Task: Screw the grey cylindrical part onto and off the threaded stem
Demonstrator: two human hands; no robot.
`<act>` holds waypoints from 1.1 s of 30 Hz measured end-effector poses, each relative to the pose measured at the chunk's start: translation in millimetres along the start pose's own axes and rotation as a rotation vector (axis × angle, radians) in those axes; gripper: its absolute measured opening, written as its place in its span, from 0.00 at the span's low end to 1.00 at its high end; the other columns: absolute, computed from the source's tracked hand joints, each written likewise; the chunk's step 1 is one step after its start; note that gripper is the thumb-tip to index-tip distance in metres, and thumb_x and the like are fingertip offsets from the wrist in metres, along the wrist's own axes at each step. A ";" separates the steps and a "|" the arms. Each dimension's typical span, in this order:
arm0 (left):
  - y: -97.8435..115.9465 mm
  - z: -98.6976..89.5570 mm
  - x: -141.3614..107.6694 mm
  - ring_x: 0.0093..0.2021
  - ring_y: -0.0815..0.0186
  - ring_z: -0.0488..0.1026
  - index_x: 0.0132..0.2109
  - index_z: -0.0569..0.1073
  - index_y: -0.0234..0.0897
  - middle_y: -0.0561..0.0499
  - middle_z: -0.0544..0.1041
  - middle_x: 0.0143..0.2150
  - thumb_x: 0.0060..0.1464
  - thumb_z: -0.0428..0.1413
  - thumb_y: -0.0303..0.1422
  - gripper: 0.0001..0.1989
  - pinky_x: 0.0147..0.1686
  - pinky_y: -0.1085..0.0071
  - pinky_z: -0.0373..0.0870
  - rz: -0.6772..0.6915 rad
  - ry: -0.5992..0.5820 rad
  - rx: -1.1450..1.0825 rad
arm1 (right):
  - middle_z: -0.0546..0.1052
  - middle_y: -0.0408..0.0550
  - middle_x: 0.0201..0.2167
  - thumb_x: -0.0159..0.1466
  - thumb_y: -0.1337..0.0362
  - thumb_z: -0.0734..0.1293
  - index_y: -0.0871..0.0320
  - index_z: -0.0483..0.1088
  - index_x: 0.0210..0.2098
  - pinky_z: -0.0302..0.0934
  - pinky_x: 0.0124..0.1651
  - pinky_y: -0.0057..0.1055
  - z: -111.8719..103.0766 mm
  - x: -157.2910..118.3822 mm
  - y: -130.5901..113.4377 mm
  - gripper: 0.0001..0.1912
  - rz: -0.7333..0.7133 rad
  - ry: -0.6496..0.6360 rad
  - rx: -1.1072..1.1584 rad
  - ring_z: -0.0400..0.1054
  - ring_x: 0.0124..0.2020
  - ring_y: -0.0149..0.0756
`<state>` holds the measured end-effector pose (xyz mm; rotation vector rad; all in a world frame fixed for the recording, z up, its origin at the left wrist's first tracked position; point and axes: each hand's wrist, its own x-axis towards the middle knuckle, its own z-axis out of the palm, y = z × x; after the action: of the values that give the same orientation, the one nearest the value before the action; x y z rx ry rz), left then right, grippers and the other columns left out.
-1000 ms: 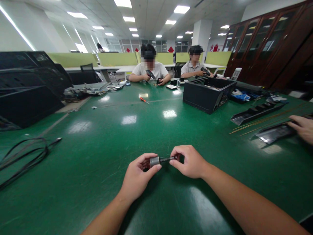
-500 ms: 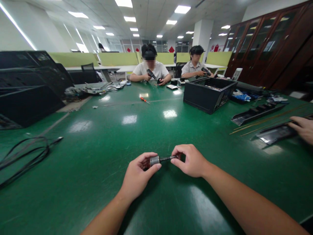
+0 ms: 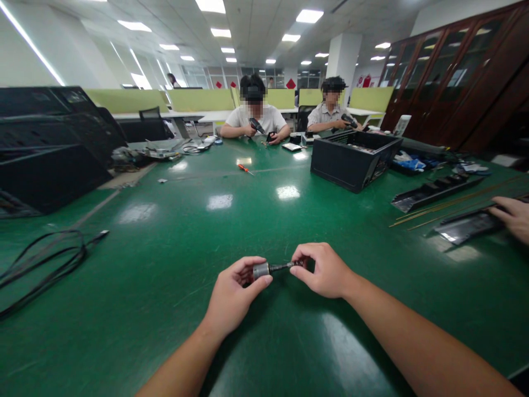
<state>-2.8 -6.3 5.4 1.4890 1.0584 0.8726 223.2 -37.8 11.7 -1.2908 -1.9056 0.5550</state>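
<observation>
In front of me, just above the green table, is a metal part with a short grey cylinder point(image 3: 262, 270) and a thin dark shaft point(image 3: 281, 267). The fingers and thumb of my left hand point(image 3: 237, 295) are closed around the cylinder. At the opposite end, my right hand point(image 3: 324, 270) pinches the shaft tip, where a small coil like a spring point(image 3: 296, 264) shows between finger and thumb. The part lies nearly level between both hands. The exact kind of part cannot be made out, and the fingers partly hide both ends.
An orange-handled screwdriver point(image 3: 245, 169) lies mid-table. Black cables point(image 3: 61, 264) and dark casings point(image 3: 53, 176) are at left. Right are a black box point(image 3: 351, 160), dark trays, thin rods point(image 3: 433, 208) and another person's hand point(image 3: 512, 216). Two people point(image 3: 254, 118) hold power drills across the table.
</observation>
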 end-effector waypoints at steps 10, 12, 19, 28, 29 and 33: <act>-0.4 -0.8 0.8 0.38 0.63 0.77 0.46 0.74 0.34 0.47 0.81 0.39 0.44 0.68 0.36 0.22 0.40 0.70 0.71 -0.028 0.019 -0.052 | 0.76 0.43 0.26 0.59 0.67 0.70 0.59 0.72 0.30 0.61 0.35 0.28 -1.6 -0.4 0.4 0.02 0.000 0.016 0.013 0.70 0.28 0.33; -0.2 -1.9 2.1 0.37 0.64 0.76 0.45 0.74 0.33 0.47 0.80 0.38 0.44 0.69 0.36 0.22 0.38 0.71 0.71 -0.031 0.043 -0.071 | 0.76 0.44 0.26 0.58 0.67 0.70 0.59 0.72 0.29 0.61 0.36 0.28 -1.3 -0.3 1.1 0.03 -0.003 0.019 0.027 0.70 0.28 0.33; -1.3 -5.4 7.4 0.24 0.72 0.69 0.40 0.69 0.35 0.54 0.75 0.31 0.43 0.69 0.35 0.21 0.26 0.77 0.65 -0.003 0.173 -0.168 | 0.76 0.44 0.25 0.59 0.65 0.70 0.59 0.72 0.28 0.62 0.35 0.28 5.6 2.3 12.6 0.04 0.053 -0.003 0.130 0.70 0.28 0.33; 13.6 -16.8 -0.9 0.34 0.67 0.75 0.53 0.74 0.34 0.50 0.78 0.35 0.41 0.69 0.40 0.31 0.38 0.74 0.70 -0.105 0.231 -0.117 | 0.75 0.45 0.26 0.58 0.64 0.70 0.59 0.72 0.28 0.61 0.35 0.29 7.5 4.0 16.1 0.05 0.066 -0.015 0.197 0.68 0.29 0.33; 17.9 -24.1 -4.2 0.37 0.65 0.76 0.52 0.75 0.35 0.49 0.79 0.36 0.40 0.69 0.41 0.31 0.40 0.72 0.70 -0.096 0.257 -0.070 | 0.75 0.44 0.25 0.58 0.64 0.70 0.59 0.72 0.28 0.61 0.35 0.29 7.5 4.1 16.0 0.05 0.065 -0.018 0.198 0.68 0.28 0.33; 26.7 -82.0 -26.7 0.41 0.58 0.77 0.48 0.78 0.41 0.50 0.81 0.39 0.41 0.67 0.47 0.26 0.37 0.70 0.72 -0.037 0.458 0.245 | 0.74 0.44 0.25 0.58 0.65 0.70 0.59 0.73 0.29 0.61 0.33 0.28 9.6 4.8 16.7 0.05 0.074 -0.028 0.209 0.67 0.27 0.32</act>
<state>-83.4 -5.0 46.1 1.4973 1.5701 1.1201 224.5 -26.3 -4.5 -1.2263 -1.7749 0.7925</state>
